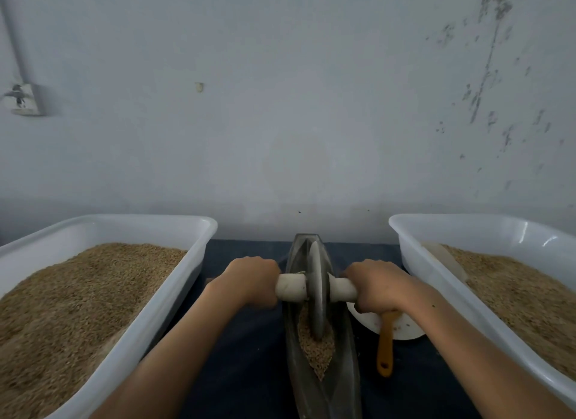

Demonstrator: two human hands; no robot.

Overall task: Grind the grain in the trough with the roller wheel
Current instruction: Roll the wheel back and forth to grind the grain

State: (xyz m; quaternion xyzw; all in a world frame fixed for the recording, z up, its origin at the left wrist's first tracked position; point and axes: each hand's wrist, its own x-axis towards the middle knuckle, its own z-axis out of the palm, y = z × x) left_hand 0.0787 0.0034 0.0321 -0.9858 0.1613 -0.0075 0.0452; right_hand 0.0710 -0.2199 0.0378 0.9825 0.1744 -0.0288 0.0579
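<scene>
My left grip (pixel 254 281) and right grip (pixel 378 286) curl tight around the roller wheel (pixel 318 289) handles. The wheel stands in the trough (pixel 347 365) holding grain (pixel 318 348). White tubs at left (pixel 134 224) and right (pixel 452 220) hold more grain.

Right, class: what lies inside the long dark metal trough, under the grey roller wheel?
Tan grain fills the near part of the long dark metal trough, heaped around the grey roller wheel. The wheel's lower edge is buried in grain, and the trough floor is covered.

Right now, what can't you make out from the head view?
- Handle ends: wrapped inside left hand and right hand.
- Grain under roller wheel: wheel hides it.
- Trough near end: bottom edge crops it.
- White dish: right hand and forearm cover most.
</scene>
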